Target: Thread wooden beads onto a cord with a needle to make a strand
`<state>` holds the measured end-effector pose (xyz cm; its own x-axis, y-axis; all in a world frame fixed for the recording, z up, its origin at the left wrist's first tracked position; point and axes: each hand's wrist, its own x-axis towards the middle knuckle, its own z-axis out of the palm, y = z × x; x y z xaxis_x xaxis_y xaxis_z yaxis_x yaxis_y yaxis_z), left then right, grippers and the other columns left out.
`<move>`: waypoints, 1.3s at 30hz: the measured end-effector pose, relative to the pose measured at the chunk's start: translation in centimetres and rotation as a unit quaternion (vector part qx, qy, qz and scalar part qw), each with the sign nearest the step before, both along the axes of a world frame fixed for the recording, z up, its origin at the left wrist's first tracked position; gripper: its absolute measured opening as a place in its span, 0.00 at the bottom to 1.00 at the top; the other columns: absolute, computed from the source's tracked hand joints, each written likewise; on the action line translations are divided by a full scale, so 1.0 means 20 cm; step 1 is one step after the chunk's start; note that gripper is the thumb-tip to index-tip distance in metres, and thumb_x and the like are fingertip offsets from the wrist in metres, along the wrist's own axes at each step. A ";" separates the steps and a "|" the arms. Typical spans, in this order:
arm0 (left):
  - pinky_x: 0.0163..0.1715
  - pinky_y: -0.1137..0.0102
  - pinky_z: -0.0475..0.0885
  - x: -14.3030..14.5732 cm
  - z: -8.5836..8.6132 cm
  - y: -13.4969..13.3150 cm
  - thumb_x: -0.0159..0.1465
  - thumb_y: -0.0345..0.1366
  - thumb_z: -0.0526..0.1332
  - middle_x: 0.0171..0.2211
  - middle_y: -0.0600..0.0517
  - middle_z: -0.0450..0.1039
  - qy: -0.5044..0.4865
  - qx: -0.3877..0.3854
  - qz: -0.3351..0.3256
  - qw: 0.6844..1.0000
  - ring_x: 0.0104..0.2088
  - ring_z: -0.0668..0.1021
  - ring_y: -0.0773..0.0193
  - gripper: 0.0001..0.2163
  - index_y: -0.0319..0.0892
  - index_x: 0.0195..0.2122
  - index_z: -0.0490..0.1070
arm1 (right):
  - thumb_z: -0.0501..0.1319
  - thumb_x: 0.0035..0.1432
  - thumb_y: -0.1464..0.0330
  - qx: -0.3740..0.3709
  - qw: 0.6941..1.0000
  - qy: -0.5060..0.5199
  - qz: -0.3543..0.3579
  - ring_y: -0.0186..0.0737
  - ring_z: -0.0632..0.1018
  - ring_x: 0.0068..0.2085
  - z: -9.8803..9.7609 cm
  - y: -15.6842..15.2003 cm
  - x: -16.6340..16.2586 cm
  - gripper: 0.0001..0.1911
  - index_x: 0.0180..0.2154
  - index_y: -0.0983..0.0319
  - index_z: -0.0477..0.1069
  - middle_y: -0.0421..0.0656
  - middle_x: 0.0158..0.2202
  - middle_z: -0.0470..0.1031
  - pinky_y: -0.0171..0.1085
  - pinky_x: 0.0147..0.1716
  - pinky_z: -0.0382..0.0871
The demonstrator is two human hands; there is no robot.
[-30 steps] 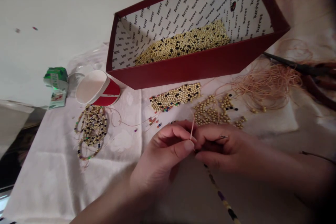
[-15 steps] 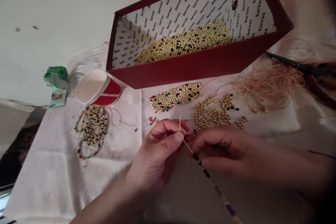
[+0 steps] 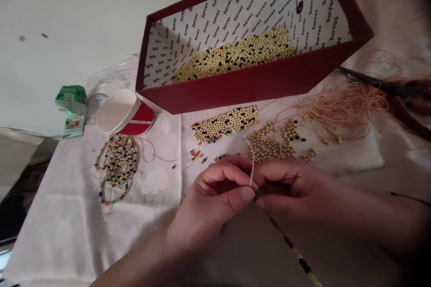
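My left hand pinches a thin pale string between thumb and forefinger, its free end standing up above the fingertips. Close against it, my right hand has its thumb and fingertips closed on the top of the same beaded strand, where the grip itself is partly hidden. The strand of beads, dark, yellow and purple, runs down to the lower right. A thin shiny piece, perhaps a ring, shows at the right hand's fingers. Just beyond the hands lie loose wooden beads and a patch of rowed beads.
A dark red box holding yellow and black beads stands at the back. Left of it are a red-and-white paper cup, a green packet and coiled bead strands. Tangled string and dark-handled scissors lie right.
My left hand has moved right and down along the string, up against my right hand. The bare string between the hands no longer shows, and its free end now stands up above them.
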<state>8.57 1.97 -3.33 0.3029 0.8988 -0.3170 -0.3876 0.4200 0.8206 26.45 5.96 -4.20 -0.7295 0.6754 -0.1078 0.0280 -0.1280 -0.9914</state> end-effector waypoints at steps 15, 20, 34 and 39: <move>0.46 0.69 0.67 0.00 0.06 0.01 0.61 0.36 0.66 0.36 0.52 0.72 -0.090 0.001 0.034 0.995 0.41 0.73 0.63 0.04 0.42 0.31 0.75 | 0.55 0.49 0.78 0.097 0.989 -0.074 0.088 0.30 0.67 0.26 0.05 -0.03 0.01 0.07 0.24 0.61 0.64 0.35 0.22 0.64 0.28 0.25 0.61; 0.43 0.71 0.69 0.00 0.06 0.02 0.63 0.33 0.63 0.32 0.53 0.70 -0.159 -0.011 0.034 0.987 0.37 0.74 0.66 0.03 0.40 0.32 0.72 | 0.56 0.51 0.76 0.131 0.982 -0.107 0.081 0.31 0.69 0.27 0.05 -0.04 0.02 0.06 0.26 0.62 0.69 0.37 0.24 0.68 0.29 0.26 0.63; 0.18 0.81 0.51 -0.02 0.07 0.04 0.63 0.31 0.62 0.24 0.56 0.61 -0.177 -0.089 0.038 0.979 0.20 0.52 0.76 0.04 0.38 0.33 0.68 | 0.58 0.61 0.65 0.258 0.934 -0.221 -0.107 0.32 0.69 0.24 -0.01 0.09 0.12 0.09 0.30 0.60 0.73 0.36 0.23 0.72 0.32 0.23 0.60; 0.16 0.80 0.46 -0.03 0.07 0.04 0.63 0.33 0.63 0.22 0.58 0.58 -0.161 -0.109 0.044 0.980 0.20 0.51 0.75 0.05 0.39 0.31 0.67 | 0.59 0.59 0.70 0.374 0.895 -0.241 0.027 0.38 0.74 0.30 -0.05 0.06 0.10 0.06 0.30 0.60 0.73 0.40 0.28 0.75 0.36 0.29 0.61</move>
<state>8.05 2.86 -2.02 0.3422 0.8482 -0.4044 -0.6548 0.5239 0.5448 28.51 7.14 -5.19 -0.7536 0.6556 0.0479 0.4624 0.5804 -0.6703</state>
